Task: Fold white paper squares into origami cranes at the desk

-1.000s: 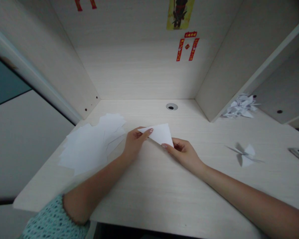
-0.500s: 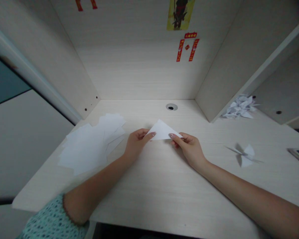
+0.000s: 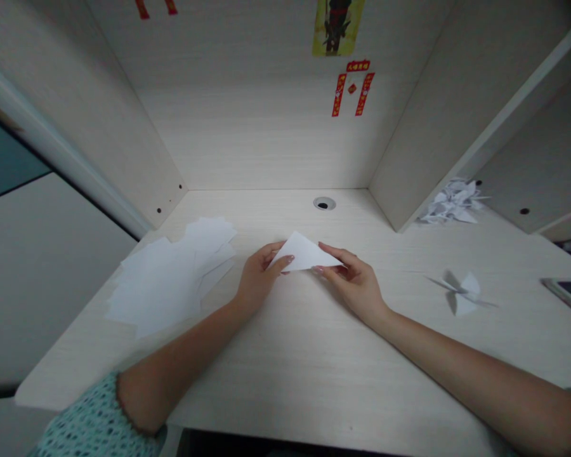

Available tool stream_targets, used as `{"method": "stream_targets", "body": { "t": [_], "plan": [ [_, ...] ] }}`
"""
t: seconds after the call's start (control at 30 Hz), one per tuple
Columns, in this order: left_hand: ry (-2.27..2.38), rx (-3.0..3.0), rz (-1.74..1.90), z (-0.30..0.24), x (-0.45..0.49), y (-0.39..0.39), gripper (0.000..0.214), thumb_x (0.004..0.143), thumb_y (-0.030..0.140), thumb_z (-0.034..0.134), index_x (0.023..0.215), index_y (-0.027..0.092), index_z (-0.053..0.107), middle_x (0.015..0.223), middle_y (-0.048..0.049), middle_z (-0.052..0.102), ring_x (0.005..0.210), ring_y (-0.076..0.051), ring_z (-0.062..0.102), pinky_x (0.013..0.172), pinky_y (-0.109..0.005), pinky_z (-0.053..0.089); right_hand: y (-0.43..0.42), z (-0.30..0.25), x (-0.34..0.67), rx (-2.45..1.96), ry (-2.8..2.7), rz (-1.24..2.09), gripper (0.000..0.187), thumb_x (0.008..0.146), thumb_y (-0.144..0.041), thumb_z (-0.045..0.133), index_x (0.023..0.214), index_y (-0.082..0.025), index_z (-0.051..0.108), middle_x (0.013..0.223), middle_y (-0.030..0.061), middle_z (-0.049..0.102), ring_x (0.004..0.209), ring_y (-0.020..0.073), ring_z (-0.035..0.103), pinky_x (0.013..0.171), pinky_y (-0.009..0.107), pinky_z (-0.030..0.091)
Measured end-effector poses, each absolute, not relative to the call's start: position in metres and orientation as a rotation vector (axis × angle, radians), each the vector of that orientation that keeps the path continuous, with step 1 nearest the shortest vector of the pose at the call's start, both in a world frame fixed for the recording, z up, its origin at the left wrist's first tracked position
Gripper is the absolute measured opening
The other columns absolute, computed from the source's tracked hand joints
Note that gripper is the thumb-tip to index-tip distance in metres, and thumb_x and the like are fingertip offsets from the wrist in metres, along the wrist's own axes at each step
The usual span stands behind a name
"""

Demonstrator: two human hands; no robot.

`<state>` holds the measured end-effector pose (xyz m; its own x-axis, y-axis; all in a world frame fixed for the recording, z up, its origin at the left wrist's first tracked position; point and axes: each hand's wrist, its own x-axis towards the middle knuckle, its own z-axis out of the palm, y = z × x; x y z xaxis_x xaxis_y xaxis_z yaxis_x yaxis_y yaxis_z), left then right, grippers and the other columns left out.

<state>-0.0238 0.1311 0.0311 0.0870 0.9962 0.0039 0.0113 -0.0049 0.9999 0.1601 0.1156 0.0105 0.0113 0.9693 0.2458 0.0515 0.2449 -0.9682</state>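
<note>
A white sheet of paper folded into a triangle [image 3: 302,253] is held just above the desk, its peak pointing away from me. My left hand [image 3: 261,273] pinches its left corner, thumb on top and fingers behind. At the right side, my right hand [image 3: 354,279] grips the paper between the thumb at the lower edge and the index finger along the upper sloping edge. Left of my hands lies a spread pile of white paper sheets [image 3: 164,279]. Over to the right stands a folded white paper crane [image 3: 464,294].
A heap of folded white paper pieces [image 3: 453,202] lies by the right divider panel [image 3: 419,133]. A phone [image 3: 568,295] rests at the far right. The desk [image 3: 276,374] has a round cable hole [image 3: 324,203] near the back wall, which bears red stickers [image 3: 352,89].
My right index finger has moved from behind the paper to its upper right edge, and the thumb has slid to the lower edge. My left hand keeps its pinch. The view has shifted slightly.
</note>
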Motion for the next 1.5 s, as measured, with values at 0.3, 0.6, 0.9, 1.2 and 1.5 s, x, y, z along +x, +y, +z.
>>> {"method": "stream_targets", "body": {
  "t": [0.3, 0.6, 0.9, 1.2, 1.5],
  "plan": [
    [1.197, 1.428, 1.103, 0.035, -0.026, 0.131, 0.047, 0.075, 0.041, 0.062, 0.117, 0.022, 0.059, 0.111, -0.0047, 0.066, 0.096, -0.020, 0.061, 0.079, -0.030, 0.050, 0.116, 0.010, 0.162, -1.047, -1.377, 0.947, 0.040, 0.071, -0.036, 0.070, 0.109, -0.023, 0.063, 0.117, 0.0082, 0.061, 0.094, 0.0210, 0.061, 0.079, 0.035, 0.051],
    [1.384, 1.948, 1.182, 0.028, -0.029, 0.131, 0.064, 0.060, 0.033, 0.078, 0.119, 0.025, 0.056, 0.128, -0.0072, 0.053, 0.121, -0.022, 0.045, 0.104, -0.038, 0.034, 0.115, 0.011, 0.162, -1.046, -1.396, 0.895, 0.033, 0.072, -0.032, 0.071, 0.103, -0.022, 0.063, 0.109, 0.0076, 0.065, 0.096, 0.0210, 0.060, 0.075, 0.032, 0.051],
    [1.443, 1.965, 1.072, 0.029, -0.031, 0.129, 0.052, 0.069, 0.037, 0.071, 0.118, 0.030, 0.055, 0.123, -0.0010, 0.059, 0.113, -0.021, 0.053, 0.100, -0.038, 0.038, 0.115, 0.011, 0.163, -1.076, -1.428, 0.862, 0.033, 0.074, -0.033, 0.069, 0.104, -0.022, 0.064, 0.111, 0.0078, 0.064, 0.091, 0.0203, 0.062, 0.074, 0.032, 0.051],
    [1.411, 1.902, 1.071, 0.032, -0.029, 0.127, 0.047, 0.071, 0.037, 0.068, 0.115, 0.029, 0.056, 0.121, -0.0015, 0.060, 0.112, -0.021, 0.055, 0.096, -0.037, 0.042, 0.113, 0.012, 0.161, -1.037, -1.398, 0.863, 0.031, 0.074, -0.031, 0.069, 0.103, -0.023, 0.064, 0.110, 0.0072, 0.064, 0.094, 0.0200, 0.061, 0.071, 0.030, 0.051],
    [1.446, 2.184, 1.209, 0.026, -0.030, 0.129, 0.055, 0.065, 0.039, 0.074, 0.115, 0.026, 0.057, 0.121, -0.0059, 0.058, 0.113, -0.021, 0.051, 0.100, -0.039, 0.038, 0.112, 0.011, 0.161, -1.029, -1.389, 0.878, 0.037, 0.076, -0.029, 0.066, 0.113, -0.026, 0.063, 0.099, 0.0050, 0.063, 0.070, 0.0129, 0.059, 0.064, 0.028, 0.049]
  ]
}}
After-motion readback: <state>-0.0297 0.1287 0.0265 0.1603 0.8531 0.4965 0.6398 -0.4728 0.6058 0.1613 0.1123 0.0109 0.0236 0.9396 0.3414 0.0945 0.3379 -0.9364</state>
